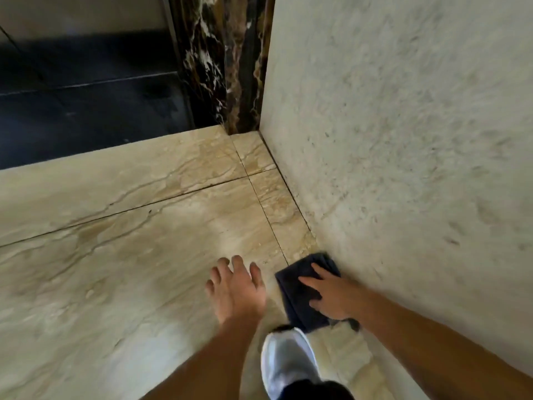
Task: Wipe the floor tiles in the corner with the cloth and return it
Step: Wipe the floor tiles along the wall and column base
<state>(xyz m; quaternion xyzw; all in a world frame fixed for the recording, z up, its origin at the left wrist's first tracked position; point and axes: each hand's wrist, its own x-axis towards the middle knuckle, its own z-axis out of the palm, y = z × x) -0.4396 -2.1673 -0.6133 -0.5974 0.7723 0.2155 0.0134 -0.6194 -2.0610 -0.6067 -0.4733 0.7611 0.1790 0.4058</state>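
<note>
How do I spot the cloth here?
Start at the big pale wall on the right and follow its bottom edge toward you. The cloth lies there on the beige floor tiles, under the right hand. It is dark navy and flat, unlike the shiny white shoe beside it.

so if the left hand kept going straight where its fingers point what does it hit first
Nothing close: the left hand points across bare tiles. First obstacle is probably the far corner, at the marble post or the wall beside it, though depth is unclear.
</note>
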